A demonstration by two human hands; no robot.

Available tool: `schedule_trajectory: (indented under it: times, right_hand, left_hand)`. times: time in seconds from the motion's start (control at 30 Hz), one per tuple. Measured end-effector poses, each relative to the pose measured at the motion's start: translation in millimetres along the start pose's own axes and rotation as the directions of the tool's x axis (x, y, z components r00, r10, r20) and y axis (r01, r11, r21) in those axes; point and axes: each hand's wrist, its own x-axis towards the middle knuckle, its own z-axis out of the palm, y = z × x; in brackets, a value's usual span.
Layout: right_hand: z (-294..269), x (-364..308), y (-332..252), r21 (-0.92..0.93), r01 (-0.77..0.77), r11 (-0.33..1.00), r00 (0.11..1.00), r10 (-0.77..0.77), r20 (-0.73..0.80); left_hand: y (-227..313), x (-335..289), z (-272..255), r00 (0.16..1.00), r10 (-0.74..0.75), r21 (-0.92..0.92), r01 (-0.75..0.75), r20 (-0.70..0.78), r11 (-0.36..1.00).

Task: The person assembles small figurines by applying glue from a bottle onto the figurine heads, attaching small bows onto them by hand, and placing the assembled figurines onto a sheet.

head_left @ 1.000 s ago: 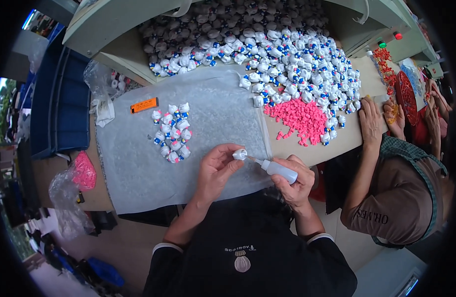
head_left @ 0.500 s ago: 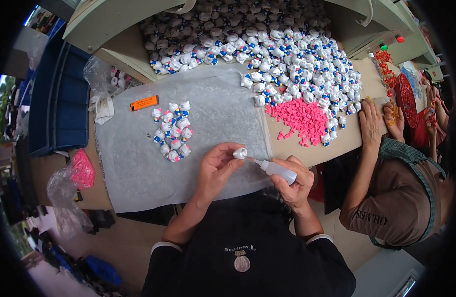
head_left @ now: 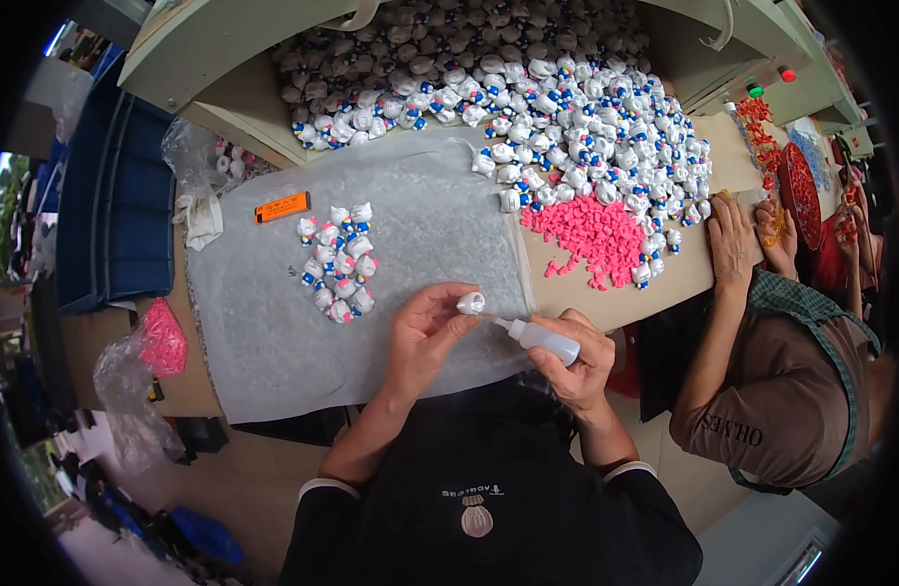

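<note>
The landmark is the translucent white sheet [head_left: 439, 215] on the worktable. The left hand [head_left: 423, 337] is over the sheet's near right portion, with thumb and fingers clamped on a small white part [head_left: 471, 303]; the part is held above the sheet and faces the bottle tip. The right hand [head_left: 584, 363] is at the sheet's near right edge, with its fingers wrapped firmly around a translucent squeeze bottle [head_left: 550, 342]. The bottle is tilted, its nozzle directed left toward the white part; whether the tip touches the part cannot be told. A cluster of white-and-blue figurines [head_left: 345, 264] lies on the sheet's left half. An orange box [head_left: 282, 207] lies on the sheet at far left, beside the cluster. A pile of small pink pieces [head_left: 588, 234] is just right of the sheet. A large heap of figurines [head_left: 606, 137] is beyond the sheet and to its far right. A blue bin [head_left: 142, 205] is left of the sheet. A co-worker's hand [head_left: 731, 234] rests right of the sheet, beyond the pink pile.
</note>
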Motion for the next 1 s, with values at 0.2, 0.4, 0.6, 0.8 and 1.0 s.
schedule_trajectory:
  times: [0.2, 0.4, 0.6, 0.8, 1.0]
  right_hand:
    - [-0.9, -4.7, 5.1, 0.069, -0.116, 0.991, 0.990, 0.121, -0.070]
    - [-4.1, -2.2, 6.2, 0.082, -0.128, 0.988, 0.991, 0.130, -0.018]
    - [0.6, -2.4, 5.0, 0.035, -0.083, 0.996, 0.996, 0.083, 0.011]
    - [-3.3, -5.1, 4.5, 0.034, -0.129, 0.991, 0.991, 0.127, 0.050]
    - [12.4, 3.0, 10.7, 0.214, -0.338, 0.916, 0.931, 0.359, -0.066]
  left_hand:
    - [3.8, -0.9, -1.8, 0.999, -0.032, -0.011, 0.032, -0.019, 0.999]
    - [5.1, -2.2, -3.0, 0.998, -0.050, -0.010, 0.050, -0.040, 0.999]
    - [4.0, -2.8, 0.7, 0.999, -0.007, 0.004, 0.008, -0.040, 1.000]
    - [1.4, -4.1, -0.3, 0.999, -0.015, 0.002, 0.015, -0.032, 1.000]
    - [2.7, -8.5, -0.2, 0.994, -0.079, -0.022, 0.078, -0.072, 0.997]
